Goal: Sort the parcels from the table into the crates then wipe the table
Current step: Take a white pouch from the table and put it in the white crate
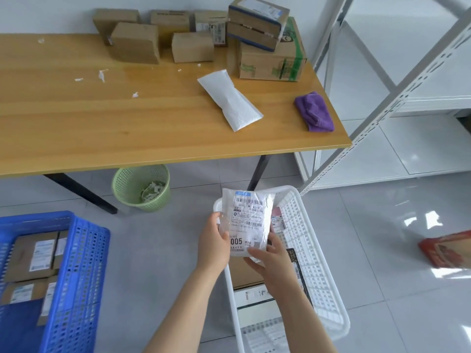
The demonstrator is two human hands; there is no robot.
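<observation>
The left forearm [183, 301] and the right forearm [295, 309] were bare along all of their visible length, from the wrist down to the bottom edge. The left grip [213, 242] and the right grip [267, 258] were bare hands too. Only forearms and hands fell inside the view, so clothing could not be told.

Bright daylight, floor [382, 238] glare, perhaps fisheye.

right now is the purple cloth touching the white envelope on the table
Apart. The head view shows bare wood of the table between the purple cloth and the white envelope.
</observation>
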